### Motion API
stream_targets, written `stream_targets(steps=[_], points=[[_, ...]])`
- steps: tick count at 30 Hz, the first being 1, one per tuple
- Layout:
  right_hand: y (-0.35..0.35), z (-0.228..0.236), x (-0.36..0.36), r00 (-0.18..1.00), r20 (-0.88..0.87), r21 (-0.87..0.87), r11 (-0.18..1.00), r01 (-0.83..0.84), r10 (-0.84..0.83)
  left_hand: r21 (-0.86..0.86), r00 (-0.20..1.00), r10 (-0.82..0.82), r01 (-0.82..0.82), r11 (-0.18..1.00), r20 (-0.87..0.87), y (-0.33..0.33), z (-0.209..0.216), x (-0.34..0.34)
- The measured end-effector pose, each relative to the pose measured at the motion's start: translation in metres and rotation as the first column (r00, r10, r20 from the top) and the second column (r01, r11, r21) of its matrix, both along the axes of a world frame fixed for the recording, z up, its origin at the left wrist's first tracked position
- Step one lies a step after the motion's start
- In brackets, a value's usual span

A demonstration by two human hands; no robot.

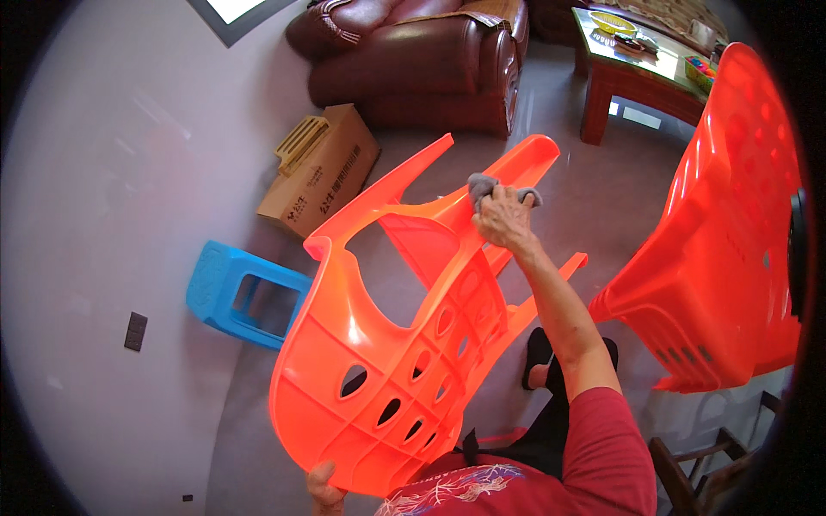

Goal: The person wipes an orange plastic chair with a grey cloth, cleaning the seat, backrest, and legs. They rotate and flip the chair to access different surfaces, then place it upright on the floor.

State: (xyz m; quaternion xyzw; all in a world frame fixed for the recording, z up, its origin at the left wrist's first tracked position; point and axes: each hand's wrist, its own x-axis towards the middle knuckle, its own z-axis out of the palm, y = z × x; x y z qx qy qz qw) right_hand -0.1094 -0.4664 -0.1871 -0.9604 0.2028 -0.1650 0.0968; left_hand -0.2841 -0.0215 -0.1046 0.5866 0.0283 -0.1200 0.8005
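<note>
A red-orange plastic chair (344,305) is tipped over in front of me, its ribbed underside and oval holes facing up and its legs pointing away. My left hand (325,487) grips the near edge of its backrest, with only part of the fingers showing. Out at one of the legs, my right hand (503,217) is closed on a grey cloth (482,187) pressed against the plastic. The cloth bulges out on both sides of the fingers.
A blue plastic stool (225,292) lies by the wall at left, near a cardboard box (331,168). Stacked red chairs (714,258) stand at right. Beyond are a maroon leather sofa (404,60) and a wooden coffee table (596,107). Dark wooden furniture (701,469) sits at lower right.
</note>
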Motion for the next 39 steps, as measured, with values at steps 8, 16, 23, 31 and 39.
stream_targets(steps=[8, 16, 23, 31, 39], points=[[0.052, 0.004, -0.043, 0.861, 0.147, 0.193, 0.840, -0.507, 0.487, -0.094, 0.999, -0.029, 0.024, 0.995, -0.045, -0.001, -0.003, -0.003], [0.016, 0.041, -0.004, 0.610, 0.754, 0.074, 0.892, -0.447, 0.243, 0.144, 0.988, -0.147, 0.138, 0.980, 0.054, 0.012, 0.001, -0.008], [-0.017, -0.010, 0.009, 0.985, 0.159, 0.183, 0.982, 0.042, -0.072, 0.204, 0.974, -0.199, 0.175, 0.963, 0.105, 0.028, -0.012, -0.015], [0.052, 0.022, -0.007, 0.794, 0.238, 0.695, 0.473, -0.541, 0.559, -0.153, 0.998, -0.063, 0.066, 0.986, 0.023, 0.009, -0.004, -0.012], [0.125, 0.072, 0.041, 0.891, 0.369, 0.912, 0.084, -0.403, 0.265, 0.632, 0.903, -0.373, 0.165, 0.757, 0.211, 0.051, -0.044, -0.012]])
